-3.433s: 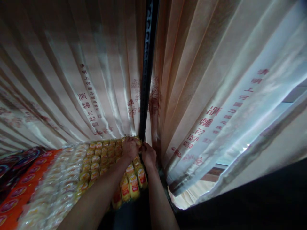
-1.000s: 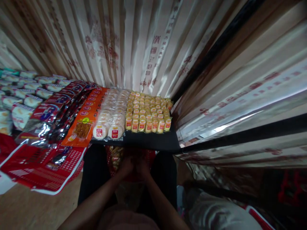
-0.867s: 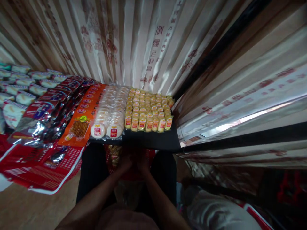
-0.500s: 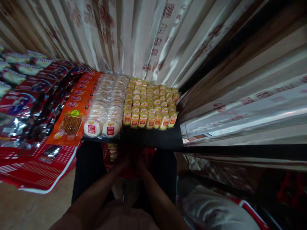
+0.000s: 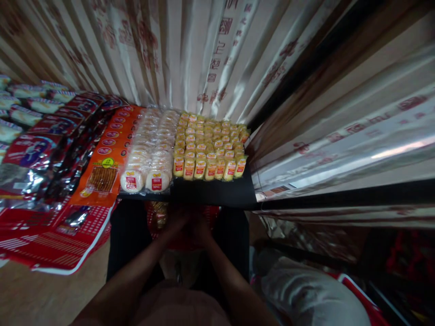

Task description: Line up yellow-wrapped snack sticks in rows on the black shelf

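Both of my forearms reach down between my dark-trousered legs into a red basket (image 5: 213, 222) below the shelf edge. My left hand (image 5: 180, 218) and my right hand (image 5: 200, 222) are close together there, in deep shadow. Their fingers cannot be made out, nor anything they may hold. Left of my left hand, gold-wrapped packets (image 5: 159, 213) lie in the basket. Above, on the black shelf (image 5: 214, 194), stand rows of small yellow-wrapped cakes (image 5: 210, 149). Beside them on the left are two rows of clear-wrapped white round crackers (image 5: 146, 158).
Orange snack bags (image 5: 102, 167), dark red packets (image 5: 37, 149) and white packets (image 5: 25, 115) line the left side, above another red basket (image 5: 84, 240). Pleated printed curtains (image 5: 190, 54) hang behind and to the right. A pale bulging sack (image 5: 306, 290) sits low on the right.
The view has shifted slightly, so the curtain at the back appears further left. My hands stay low in the red basket and have risen a little in the picture.
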{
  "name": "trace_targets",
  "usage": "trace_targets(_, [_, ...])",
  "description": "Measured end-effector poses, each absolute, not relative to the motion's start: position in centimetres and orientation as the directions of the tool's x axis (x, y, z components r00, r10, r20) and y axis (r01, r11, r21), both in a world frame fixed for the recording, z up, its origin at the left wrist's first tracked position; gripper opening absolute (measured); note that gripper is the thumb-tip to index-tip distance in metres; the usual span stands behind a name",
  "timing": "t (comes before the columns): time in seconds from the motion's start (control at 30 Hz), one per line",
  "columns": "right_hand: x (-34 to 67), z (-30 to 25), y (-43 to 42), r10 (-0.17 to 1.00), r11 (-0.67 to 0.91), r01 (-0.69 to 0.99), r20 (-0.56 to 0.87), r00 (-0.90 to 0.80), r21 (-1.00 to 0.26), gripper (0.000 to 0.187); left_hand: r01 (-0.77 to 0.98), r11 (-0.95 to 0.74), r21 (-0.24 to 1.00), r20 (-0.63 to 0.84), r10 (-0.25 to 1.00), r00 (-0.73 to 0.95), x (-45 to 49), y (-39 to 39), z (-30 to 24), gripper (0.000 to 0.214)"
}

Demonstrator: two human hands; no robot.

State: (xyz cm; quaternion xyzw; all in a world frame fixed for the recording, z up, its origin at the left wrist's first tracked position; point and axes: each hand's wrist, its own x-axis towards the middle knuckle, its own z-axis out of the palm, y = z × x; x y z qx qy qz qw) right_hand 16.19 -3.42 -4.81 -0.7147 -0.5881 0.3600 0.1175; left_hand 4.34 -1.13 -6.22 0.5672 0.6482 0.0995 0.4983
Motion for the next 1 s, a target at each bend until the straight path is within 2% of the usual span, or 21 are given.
trace_targets(0.13, [16.7, -2.9, -4.5, 0.950, -0.212, 0.746, -0.312, 0.006, -0.632, 0.040, 0.516, 0.347, 0.783, -0.464, 0.878, 0.114, 3.7, -0.9, -4.1, 0.034])
trace_targets(0.27, [16.8, 0.1, -5.3, 0.965, -0.147, 0.803, -0.264, -0.013, -0.577, 0.050, 0.371, 0.399, 0.839, -0.480, 0.863, 0.158, 2.8, -1.0, -1.6, 0.030])
trace_targets(0.4, [16.8, 3.3, -5.8, 0.964, -0.107, 0.844, -0.263, -0.041, -0.526, 0.041, 0.351, 0.378, 0.857, -0.464, 0.862, 0.205, 2.1, -1.2, 1.0, 0.022])
trace_targets(0.53, [17.2, 5.5, -6.0, 0.974, -0.033, 0.841, -0.205, -0.094, -0.540, 0.034, 0.341, 0.326, 0.881, -0.415, 0.881, 0.228, 2.2, -0.9, 3.6, 0.016])
trace_targets(0.73, [18.5, 7.5, -5.6, 0.997, -0.024, 0.810, -0.073, -0.023, -0.587, 0.026, 0.183, 0.266, 0.946, -0.311, 0.904, 0.293, 3.9, -0.7, 7.3, 0.039])
trace_targets(0.9, [19.8, 9.0, -4.7, 0.995, 0.020, 0.757, 0.084, 0.046, -0.653, 0.031, 0.236, 0.108, 0.966, -0.174, 0.944, 0.281, 6.2, 0.4, 9.3, 0.033])
trace_targets(1.0, [20.8, 10.0, -3.7, 0.989, 0.000, 0.712, 0.104, 0.103, -0.702, 0.027, 0.302, 0.041, 0.952, -0.123, 0.959, 0.255, 7.7, 1.7, 10.5, 0.032])
